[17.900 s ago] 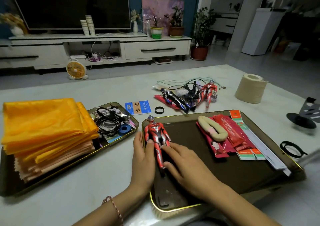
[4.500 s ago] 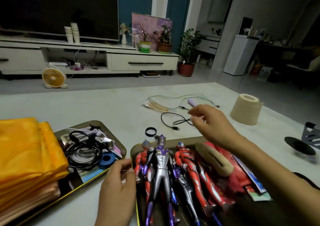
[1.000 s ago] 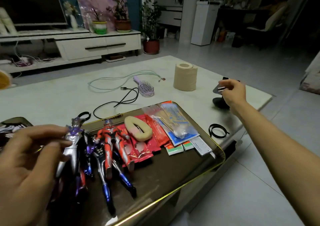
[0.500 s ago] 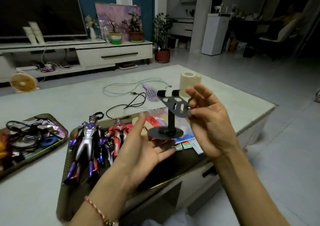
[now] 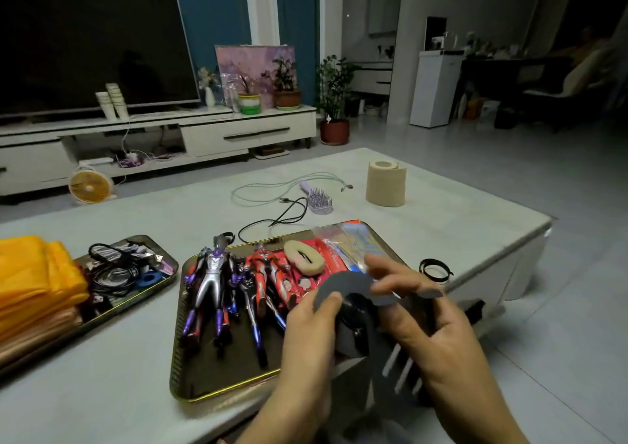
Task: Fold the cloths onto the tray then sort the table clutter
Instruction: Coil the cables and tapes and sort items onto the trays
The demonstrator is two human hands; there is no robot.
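Hands meet above the near right corner of a dark gold-rimmed tray. The left hand has its fingers clamped on the round base of a black metal phone stand, and the right hand curls its fingers round the stand's slotted plate. The stand is tilted in the air, off the pale surface. A purple-silver toy figure and a red toy figure lie on that tray. Folded orange cloths are stacked on a second dark tray at the far left.
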